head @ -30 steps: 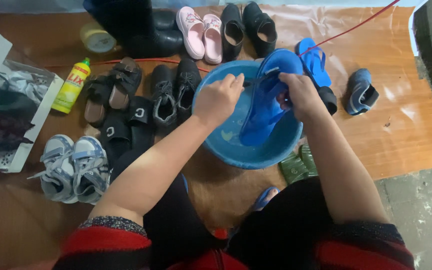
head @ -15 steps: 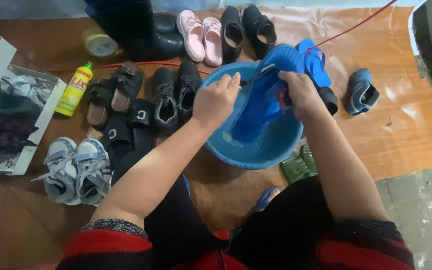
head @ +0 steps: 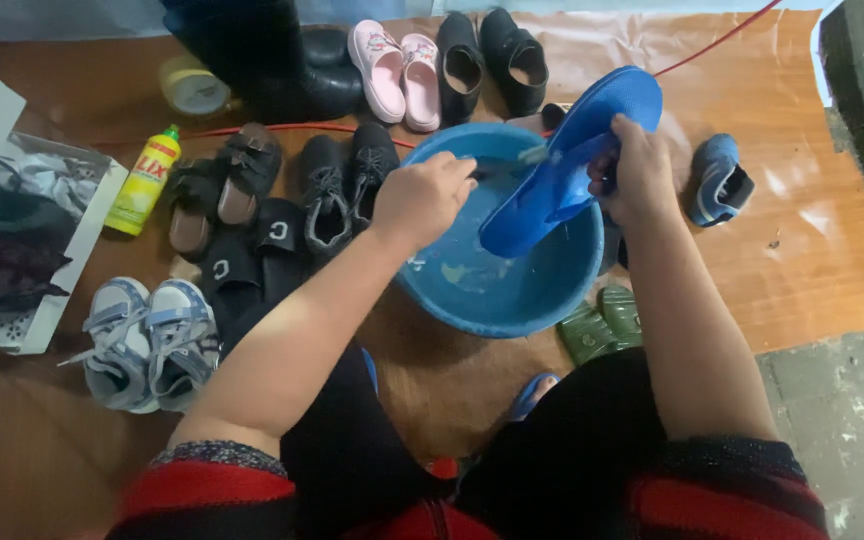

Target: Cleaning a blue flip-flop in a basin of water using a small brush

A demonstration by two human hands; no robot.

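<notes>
Orange-brown sheeting (head: 812, 250) covers the floor, with rows of shoes laid out on it around a blue basin (head: 497, 290). Above the basin, the right hand (head: 640, 175) is closed around a blue flip-flop (head: 572, 160), holding it tilted with its toe end raised past the far rim and its heel end hanging over the soapy water. The left hand (head: 420, 197) is clenched on a brush (head: 512, 160) whose head touches the flip-flop's sole. Left of the basin sit black sneakers (head: 347, 185), black slides (head: 247, 255), brown sandals (head: 217, 185), a yellow bottle (head: 144, 180) and grey-white toddler shoes (head: 147, 340). Pink clogs (head: 397, 65) and black shoes (head: 492, 55) line the far edge. A blue-grey shoe (head: 717, 180) lies to the right, green sandals (head: 602, 325) just beside the basin's near side.
</notes>
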